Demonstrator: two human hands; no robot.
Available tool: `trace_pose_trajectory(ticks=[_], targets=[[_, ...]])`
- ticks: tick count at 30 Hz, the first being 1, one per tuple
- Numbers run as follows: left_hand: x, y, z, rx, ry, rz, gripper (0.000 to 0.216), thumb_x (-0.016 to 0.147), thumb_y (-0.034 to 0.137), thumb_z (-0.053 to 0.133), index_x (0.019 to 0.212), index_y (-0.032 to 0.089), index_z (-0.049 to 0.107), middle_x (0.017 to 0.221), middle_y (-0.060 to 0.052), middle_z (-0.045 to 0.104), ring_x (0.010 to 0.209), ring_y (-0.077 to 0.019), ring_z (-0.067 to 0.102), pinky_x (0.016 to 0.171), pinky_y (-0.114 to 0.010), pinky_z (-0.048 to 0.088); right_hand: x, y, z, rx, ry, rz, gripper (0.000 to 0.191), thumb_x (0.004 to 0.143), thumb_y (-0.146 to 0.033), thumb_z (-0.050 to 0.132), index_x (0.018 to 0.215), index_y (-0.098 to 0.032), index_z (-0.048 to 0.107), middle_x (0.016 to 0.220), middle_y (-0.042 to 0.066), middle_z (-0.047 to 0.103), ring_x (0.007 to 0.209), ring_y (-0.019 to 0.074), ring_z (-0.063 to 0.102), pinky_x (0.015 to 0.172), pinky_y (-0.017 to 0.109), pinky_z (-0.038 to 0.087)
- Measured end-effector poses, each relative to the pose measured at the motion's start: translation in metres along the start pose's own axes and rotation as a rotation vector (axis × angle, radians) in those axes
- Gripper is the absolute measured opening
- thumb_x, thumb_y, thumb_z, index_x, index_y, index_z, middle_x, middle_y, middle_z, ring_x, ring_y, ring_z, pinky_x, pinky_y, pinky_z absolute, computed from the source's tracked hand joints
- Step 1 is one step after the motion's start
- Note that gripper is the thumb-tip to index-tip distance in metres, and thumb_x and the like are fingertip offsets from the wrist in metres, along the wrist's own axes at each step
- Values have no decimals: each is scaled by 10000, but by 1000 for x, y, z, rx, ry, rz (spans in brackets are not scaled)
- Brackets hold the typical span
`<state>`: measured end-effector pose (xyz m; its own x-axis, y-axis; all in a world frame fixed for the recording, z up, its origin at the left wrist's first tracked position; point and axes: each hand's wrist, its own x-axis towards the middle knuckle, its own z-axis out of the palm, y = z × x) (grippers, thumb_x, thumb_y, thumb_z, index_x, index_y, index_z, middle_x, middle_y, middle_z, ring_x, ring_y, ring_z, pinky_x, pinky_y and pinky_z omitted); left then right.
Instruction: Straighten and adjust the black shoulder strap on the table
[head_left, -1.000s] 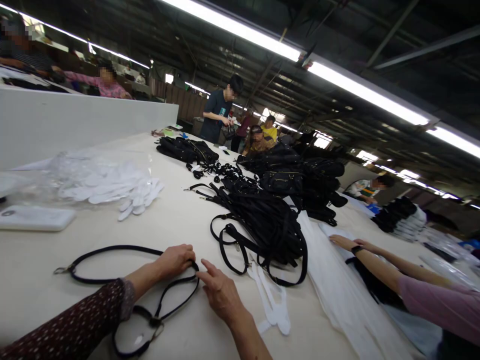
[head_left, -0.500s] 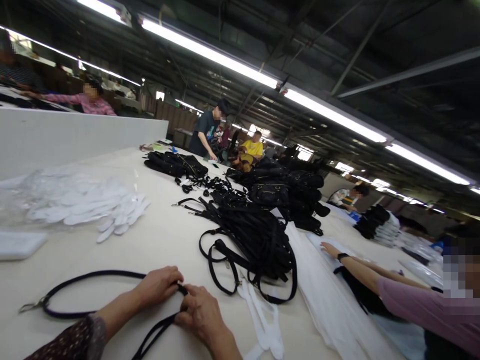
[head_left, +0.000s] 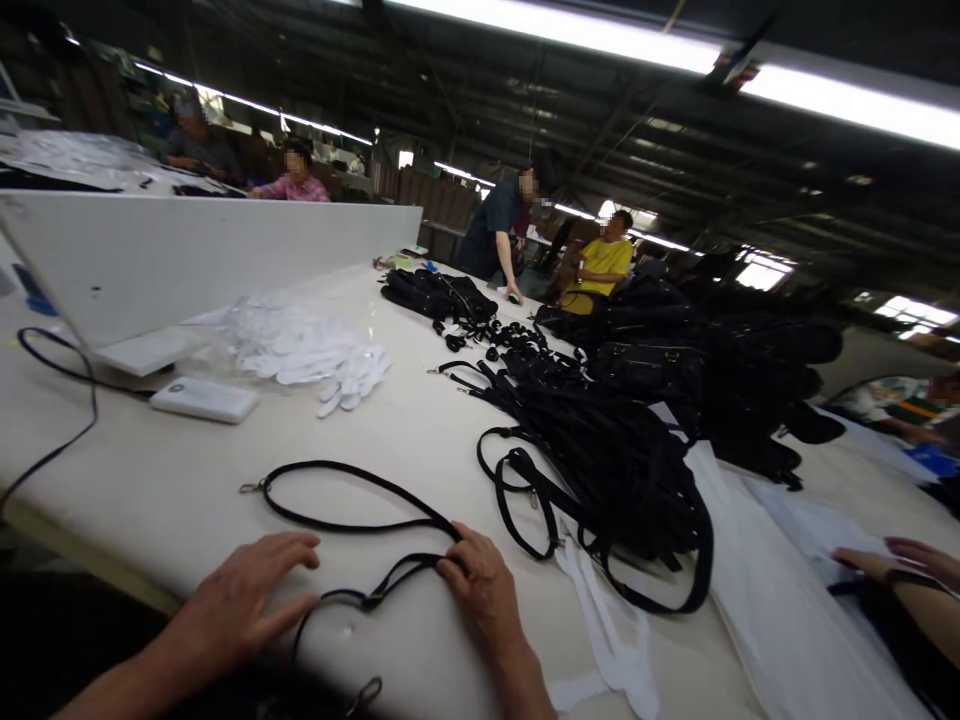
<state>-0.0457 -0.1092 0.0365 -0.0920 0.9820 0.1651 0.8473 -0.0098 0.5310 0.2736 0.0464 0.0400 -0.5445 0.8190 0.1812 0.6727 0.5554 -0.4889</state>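
Note:
A thin black bag strap (head_left: 409,498) lies looped on the white table in front of me, a metal clasp (head_left: 251,488) at its left end. My right hand (head_left: 480,580) pinches the strap where its lengths come together. Nothing is in my left hand (head_left: 251,595); it hovers near the table's front edge with fingers apart, close to the strap's lower length. That length bends down past a dark slider and over the edge, where another metal clasp (head_left: 366,692) shows. A heap of black straps (head_left: 622,480) lies right of my right hand.
White cut pieces (head_left: 300,345) in clear plastic and a white box (head_left: 204,398) sit at left, before a low partition (head_left: 225,235). Black bags (head_left: 660,360) are piled farther back. White strips (head_left: 622,650) lie at right, near a co-worker's hands (head_left: 862,562). Other people work beyond.
My left hand has let go of the strap and moved left toward the table's front edge, its fingers spreading. My right hand still holds the strap. The view has swung left.

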Motion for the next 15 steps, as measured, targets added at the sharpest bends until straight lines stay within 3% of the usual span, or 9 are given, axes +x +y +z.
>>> trace_pose_trajectory(ticks=[3, 5, 10, 15], targets=[[-22, 14, 23, 98, -18, 29, 248, 821, 428, 672, 1050, 337, 646, 1361, -29, 629, 1298, -315, 515, 1060, -489, 428, 1, -1, -2, 0, -7, 2, 38, 849, -260, 664, 817, -256, 686, 1324, 42, 646, 1204, 266, 588, 1008, 455, 467], [-19, 15, 22, 141, -26, 38, 151, 843, 288, 631, 989, 322, 641, 1332, -22, 645, 1296, -298, 515, 1088, -504, 383, 3, -1, -3, -1, -19, -4, 58, 857, -265, 650, 811, -255, 683, 1321, 38, 648, 1206, 261, 589, 1011, 449, 469], [9, -10, -13, 233, -15, 135, 161, 890, 168, 533, 878, 290, 638, 1270, -12, 680, 1263, -260, 541, 1111, -507, 310, 6, 3, -5, -4, -31, -33, 101, 868, -289, 621, 795, -254, 683, 1312, 46, 656, 1204, 269, 596, 1015, 461, 474], [36, -42, -35, 258, 3, 161, 148, 889, 211, 550, 878, 285, 678, 1463, -35, 552, 1389, -312, 413, 1111, -544, 296, 6, 2, -7, -14, -16, -51, 109, 860, -261, 621, 768, -253, 680, 1269, 55, 682, 1176, 274, 616, 1000, 458, 486]])
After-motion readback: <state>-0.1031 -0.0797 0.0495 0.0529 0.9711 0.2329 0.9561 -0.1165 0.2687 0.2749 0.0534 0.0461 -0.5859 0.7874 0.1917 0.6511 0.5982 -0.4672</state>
